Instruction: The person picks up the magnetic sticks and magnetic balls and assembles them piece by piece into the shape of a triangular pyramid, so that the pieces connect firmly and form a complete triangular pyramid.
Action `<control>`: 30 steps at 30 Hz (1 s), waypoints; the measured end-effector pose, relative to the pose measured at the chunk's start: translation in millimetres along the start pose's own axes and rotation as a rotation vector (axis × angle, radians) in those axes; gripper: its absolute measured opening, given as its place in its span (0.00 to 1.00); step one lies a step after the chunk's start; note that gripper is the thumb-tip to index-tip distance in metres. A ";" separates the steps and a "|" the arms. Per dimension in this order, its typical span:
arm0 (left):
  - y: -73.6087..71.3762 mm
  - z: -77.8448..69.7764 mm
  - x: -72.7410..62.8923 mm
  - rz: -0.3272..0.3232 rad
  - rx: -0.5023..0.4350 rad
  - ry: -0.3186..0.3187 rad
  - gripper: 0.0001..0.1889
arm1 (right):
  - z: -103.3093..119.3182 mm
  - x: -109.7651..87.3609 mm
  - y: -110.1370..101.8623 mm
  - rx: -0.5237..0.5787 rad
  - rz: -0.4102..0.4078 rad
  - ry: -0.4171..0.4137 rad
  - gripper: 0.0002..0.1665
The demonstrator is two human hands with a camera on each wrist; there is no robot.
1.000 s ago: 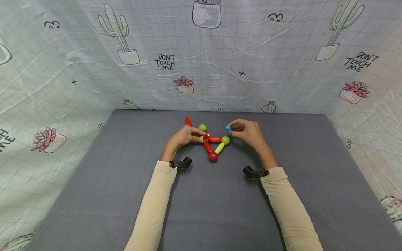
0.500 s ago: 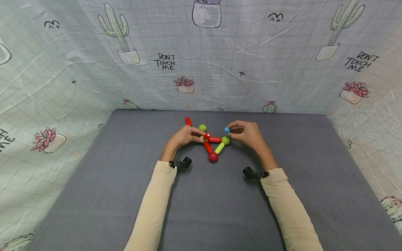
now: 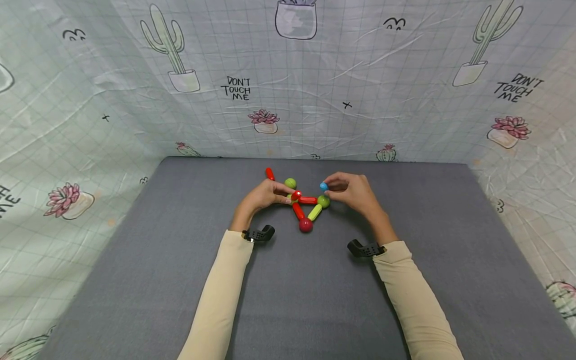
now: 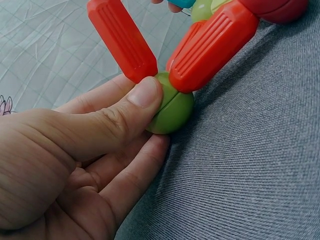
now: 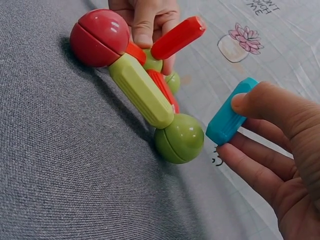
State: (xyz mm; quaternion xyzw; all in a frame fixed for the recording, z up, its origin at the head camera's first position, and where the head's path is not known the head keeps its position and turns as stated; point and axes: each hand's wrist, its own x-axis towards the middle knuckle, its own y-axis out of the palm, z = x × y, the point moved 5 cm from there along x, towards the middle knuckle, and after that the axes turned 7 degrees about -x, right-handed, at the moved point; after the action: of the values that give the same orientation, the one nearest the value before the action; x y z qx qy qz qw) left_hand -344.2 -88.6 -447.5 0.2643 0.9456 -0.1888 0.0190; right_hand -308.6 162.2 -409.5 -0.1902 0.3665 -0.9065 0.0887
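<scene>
My left hand pinches a green ball, one corner of a triangle of magnetic balls and sticks. From that ball a red stick points upward; another red stick runs to a dark red ball. A yellow-green stick joins the red ball to a second green ball. Between the thumb and fingers of my right hand is a blue stick, tilted. Its lower end is close to the second green ball, with a narrow gap in the right wrist view.
Beyond the triangle, a separate green ball and a red stick lie on the grey tabletop. A printed fabric backdrop rises behind the far edge and at both sides.
My right hand has shifted slightly left, bringing the blue stick over beside the right-hand green ball. The stick's tilt has changed a little. My left hand and the triangle stay in place.
</scene>
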 end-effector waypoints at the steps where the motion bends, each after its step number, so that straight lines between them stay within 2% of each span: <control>1: 0.0 0.1 -0.1 0.000 0.001 0.000 0.15 | 0.2 -0.1 0.3 -0.001 0.002 -0.002 0.14; 10: 0.0 0.7 -1.1 0.005 -0.004 -0.013 0.15 | 1.6 -0.7 1.7 0.007 0.013 -0.015 0.13; 20: -1.2 -1.6 0.8 0.001 0.027 0.017 0.16 | 4.3 0.3 2.1 0.010 0.036 -0.030 0.14; 30: -0.7 -1.6 0.9 0.015 0.017 0.000 0.15 | 6.7 1.2 5.4 0.018 0.072 -0.035 0.14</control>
State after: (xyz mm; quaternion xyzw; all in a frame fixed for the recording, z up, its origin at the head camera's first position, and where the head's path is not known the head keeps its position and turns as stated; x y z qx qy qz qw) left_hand -345.3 -88.1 -445.8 0.2718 0.9418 -0.1969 0.0184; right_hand -306.9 153.7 -408.5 -0.1920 0.3631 -0.9025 0.1294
